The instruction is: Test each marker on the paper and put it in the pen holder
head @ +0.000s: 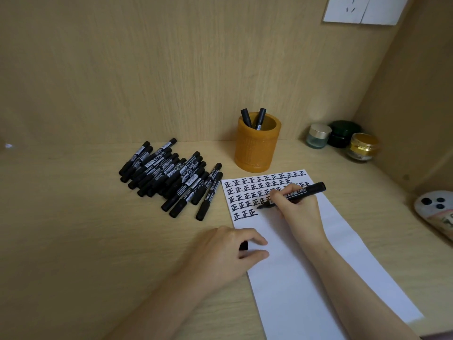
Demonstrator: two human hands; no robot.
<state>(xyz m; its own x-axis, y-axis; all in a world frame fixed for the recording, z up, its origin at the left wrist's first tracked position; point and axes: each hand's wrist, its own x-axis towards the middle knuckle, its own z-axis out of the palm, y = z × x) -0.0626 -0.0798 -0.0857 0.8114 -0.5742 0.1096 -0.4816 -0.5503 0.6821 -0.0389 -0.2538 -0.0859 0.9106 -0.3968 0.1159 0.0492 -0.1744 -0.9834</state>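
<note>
My right hand (pixel 297 207) has its fingers clamped on a black marker (pixel 297 191), tip down on the paper (pixel 306 278) among the written rows. My left hand (pixel 228 253) rests on the paper's left edge, fingers curled round a small black cap (pixel 243 246). The pen holder (pixel 256 148) stands just beyond the paper's far edge, with the marker pile (pixel 171 177) to its left on the desk (pixel 73 229).

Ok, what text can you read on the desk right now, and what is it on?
"正": written in rows on the paper.
"700": on the marker in the right hand; the characters before it look like "大容量", less sure.
Labels on the pile: too blurred to read.
Labels on the two in the holder: too small.
The cap in the left hand: no text shows.
</note>
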